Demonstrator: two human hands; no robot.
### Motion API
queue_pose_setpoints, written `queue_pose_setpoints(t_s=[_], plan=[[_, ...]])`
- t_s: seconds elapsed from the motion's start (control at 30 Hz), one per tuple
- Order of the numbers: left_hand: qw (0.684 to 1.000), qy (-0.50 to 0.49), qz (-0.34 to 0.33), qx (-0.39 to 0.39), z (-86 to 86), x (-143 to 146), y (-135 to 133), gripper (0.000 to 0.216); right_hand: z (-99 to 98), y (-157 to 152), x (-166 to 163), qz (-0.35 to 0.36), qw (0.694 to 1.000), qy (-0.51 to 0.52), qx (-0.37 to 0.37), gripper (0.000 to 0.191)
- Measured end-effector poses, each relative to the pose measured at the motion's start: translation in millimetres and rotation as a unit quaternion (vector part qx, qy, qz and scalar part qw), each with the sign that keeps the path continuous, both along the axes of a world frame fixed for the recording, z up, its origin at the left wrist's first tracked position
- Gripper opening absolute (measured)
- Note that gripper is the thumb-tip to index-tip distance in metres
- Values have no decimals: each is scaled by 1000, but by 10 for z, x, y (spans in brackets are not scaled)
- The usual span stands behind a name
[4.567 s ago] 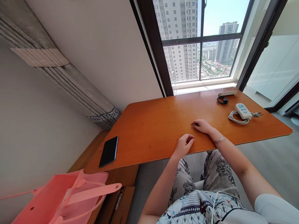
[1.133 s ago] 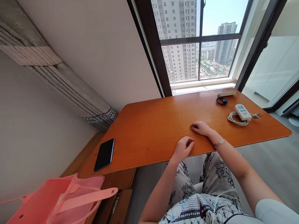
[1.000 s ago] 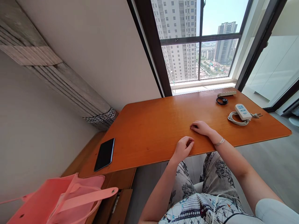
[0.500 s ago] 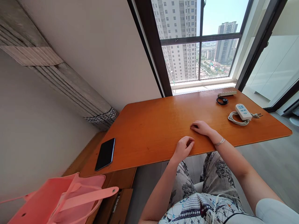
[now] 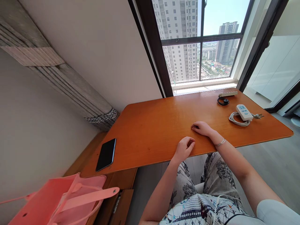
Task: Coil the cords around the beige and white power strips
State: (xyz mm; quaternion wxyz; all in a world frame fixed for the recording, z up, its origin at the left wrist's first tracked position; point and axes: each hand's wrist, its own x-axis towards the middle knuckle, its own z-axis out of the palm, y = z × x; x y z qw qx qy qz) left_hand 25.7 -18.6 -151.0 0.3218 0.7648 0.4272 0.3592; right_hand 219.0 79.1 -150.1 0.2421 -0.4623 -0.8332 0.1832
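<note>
My left hand (image 5: 184, 148) rests at the near edge of the wooden table (image 5: 150, 125), its fingers curled together in a loose fist. Nothing shows between the fingers and thumb. A little farther in and to the right lies my right hand (image 5: 202, 128), also loosely curled on the tabletop and apart from the left. A thin bracelet (image 5: 220, 142) circles the right wrist. Closest to the right hand is a white power strip (image 5: 244, 112) with its coiled cable and plug. Behind that lies a narrow pale strip (image 5: 228, 94) with a coiled black cord (image 5: 222, 101).
A black tablet (image 5: 106, 155) lies at the table's left end. Below it, a pink bag (image 5: 58, 200) stands beside a lower wooden piece of furniture. The window (image 5: 201, 40) is behind the table, and a grey curtain (image 5: 70, 87) hangs at the left.
</note>
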Motion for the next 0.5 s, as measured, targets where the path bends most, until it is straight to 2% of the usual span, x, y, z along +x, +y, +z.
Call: queue_pose_setpoints(t_s=[0.37,0.5], plan=[[1000,-8,4,-3,-39,1,23,14,-13,-2,-8,-3,1000,17,-5,14],[1000,-18,6,-11,-65,3,46,14,-22,-43,-24,-7,993,109,-41,18]])
